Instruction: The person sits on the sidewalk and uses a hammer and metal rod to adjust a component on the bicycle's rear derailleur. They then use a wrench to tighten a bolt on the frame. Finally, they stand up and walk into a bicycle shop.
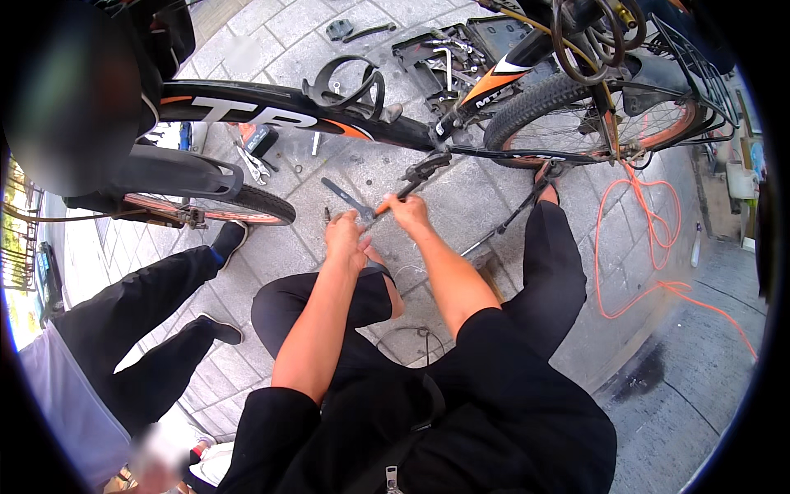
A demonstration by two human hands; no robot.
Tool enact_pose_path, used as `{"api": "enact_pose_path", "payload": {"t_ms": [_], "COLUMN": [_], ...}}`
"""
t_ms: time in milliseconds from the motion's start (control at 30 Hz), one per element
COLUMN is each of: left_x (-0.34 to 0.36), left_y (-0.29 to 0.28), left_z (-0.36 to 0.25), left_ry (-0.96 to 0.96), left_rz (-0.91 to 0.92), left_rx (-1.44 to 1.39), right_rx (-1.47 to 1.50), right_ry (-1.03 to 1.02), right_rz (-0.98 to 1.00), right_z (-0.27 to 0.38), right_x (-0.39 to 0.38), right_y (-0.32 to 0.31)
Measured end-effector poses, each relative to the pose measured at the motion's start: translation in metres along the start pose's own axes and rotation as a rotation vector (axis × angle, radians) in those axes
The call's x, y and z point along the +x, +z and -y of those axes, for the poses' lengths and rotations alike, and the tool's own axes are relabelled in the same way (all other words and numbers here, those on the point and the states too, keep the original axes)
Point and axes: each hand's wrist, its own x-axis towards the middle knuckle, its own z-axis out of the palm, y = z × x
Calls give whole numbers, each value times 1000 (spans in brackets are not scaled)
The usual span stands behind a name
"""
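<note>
One bare right hand [409, 212] is closed around an orange-ended black bar [383, 207]; the bare left hand [341, 237] curls beside a flat grey metal wrench [341, 193], its exact hold I cannot tell. The wrench points to ten o'clock, with a black-and-orange bicycle frame [383, 130] at twelve.

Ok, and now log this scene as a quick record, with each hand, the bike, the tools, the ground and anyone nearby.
Left hand: at the lower end of a flat grey tool; grip unclear. Left hand, flat grey tool
Right hand: closed around an orange-and-black handle
Bicycle: black with orange and white, beyond the hands
Tools: open black tool case behind the frame
Ground: grey paving; orange cord looped at right
Nearby: another person in dark trousers, at left
</note>
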Motion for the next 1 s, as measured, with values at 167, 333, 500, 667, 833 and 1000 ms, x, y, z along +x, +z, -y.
{"api": "enact_pose_path", "payload": {"t_ms": [167, 333, 500, 667, 833, 1000], "left_x": [-97, -84, -70, -51, -52, -13], "left_y": [32, 40, 68, 88, 105, 104], "left_z": [-52, -54, -53, -36, -30, -12], "left_ry": [418, 600, 636, 755, 873, 788], "left_rz": [633, 595, 448, 188, 39, 85], "left_rx": [281, 450, 467, 788, 910, 960], "right_rx": [-403, -775, -929, -993, -1186, -1331], "right_ry": [-201, -133, -265, -614, -626, -151], "right_rz": [-53, -70, -81, 42, 316, 417], "right_z": [-8, -24, -15, -8, 22, 31], "right_x": [6, 10, 8, -20, -61, -128], "right_y": [-82, -134, -209, -238, -205, -149]}}
